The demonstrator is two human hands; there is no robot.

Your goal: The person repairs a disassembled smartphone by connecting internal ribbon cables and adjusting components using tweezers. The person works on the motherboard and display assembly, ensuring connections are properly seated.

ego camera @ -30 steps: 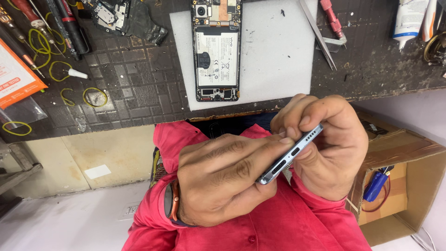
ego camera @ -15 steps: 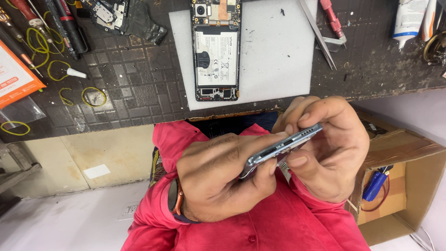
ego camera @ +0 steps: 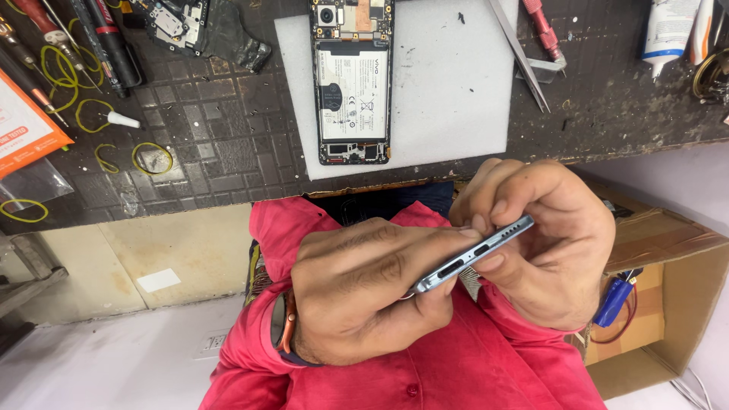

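Both my hands hold a thin silver phone frame [ego camera: 472, 255] edge-on over my lap, its port and speaker holes facing me. My left hand [ego camera: 363, 287] wraps its lower end, thumb under the edge. My right hand [ego camera: 545, 237] pinches the upper end between fingertips and thumb. An opened phone [ego camera: 353, 80], with its battery and circuit boards bare, lies on a white mat [ego camera: 448, 91] on the dark workbench [ego camera: 228, 144] ahead of my hands.
Metal tweezers [ego camera: 522, 55] and a red-handled tool [ego camera: 544, 30] lie on the mat's right side. Screwdrivers [ego camera: 106, 42], yellow rubber bands [ego camera: 152, 158] and an orange packet [ego camera: 26, 125] are at the left. A white tube [ego camera: 668, 30] stands far right. An open cardboard box [ego camera: 668, 288] sits beside my right knee.
The phone frame has tilted a little in my hands, and my fingers have shifted their hold along its edge. The bench things have not moved.
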